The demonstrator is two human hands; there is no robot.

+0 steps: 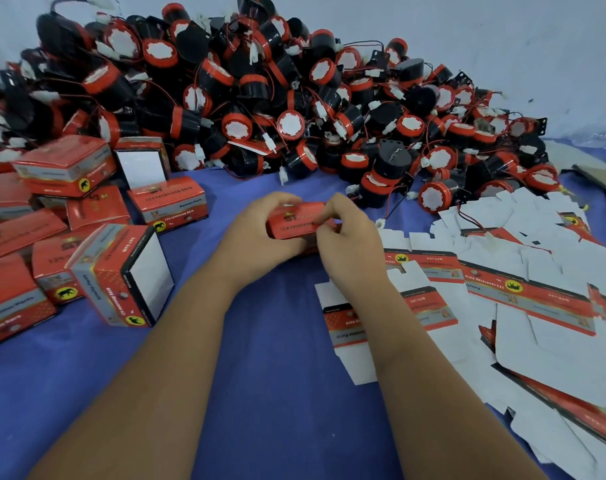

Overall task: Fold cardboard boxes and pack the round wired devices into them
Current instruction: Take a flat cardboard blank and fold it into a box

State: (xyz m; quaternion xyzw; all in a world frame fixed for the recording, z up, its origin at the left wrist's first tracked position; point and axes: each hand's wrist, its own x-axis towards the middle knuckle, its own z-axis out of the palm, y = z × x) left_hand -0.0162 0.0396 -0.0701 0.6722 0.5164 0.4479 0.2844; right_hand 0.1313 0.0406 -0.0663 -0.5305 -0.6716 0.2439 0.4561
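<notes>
gripping 1 red box point(296, 221), both hands' fingers point(332, 220) curled.

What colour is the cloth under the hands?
Blue cloth, plain; seen in the head view.

Soft even light, faint shadows, wide-angle bending at edges, slight blur

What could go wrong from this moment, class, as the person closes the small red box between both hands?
1. Both hands, left hand and right hand, squeeze the box; its thin card may crease.
2. The pile of devices rises steeply just behind; some could roll onto the work spot.
3. Loose red wires trail nearby and might snag a flap.
</notes>
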